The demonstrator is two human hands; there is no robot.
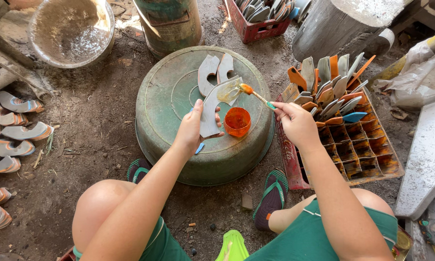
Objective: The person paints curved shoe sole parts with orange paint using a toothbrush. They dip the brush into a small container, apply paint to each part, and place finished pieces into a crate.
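My left hand (192, 126) holds a grey shoe sole piece (212, 108) upright over an upturned green basin (174, 101). Its top end shines with wet yellowish glue (229, 91). My right hand (294, 121) grips a small brush (256, 95) whose orange-tipped bristles touch that glued end. An orange cup of glue (237, 122) stands on the basin just right of the sole. Two more grey sole pieces (215, 70) lie flat on the basin behind it.
A divided red crate (362, 145) at my right holds several upright soles. More soles (9, 130) lie in a row on the dirt at the left. A metal bowl (71, 30), a drum (171, 21) and another crate (256, 19) stand behind the basin.
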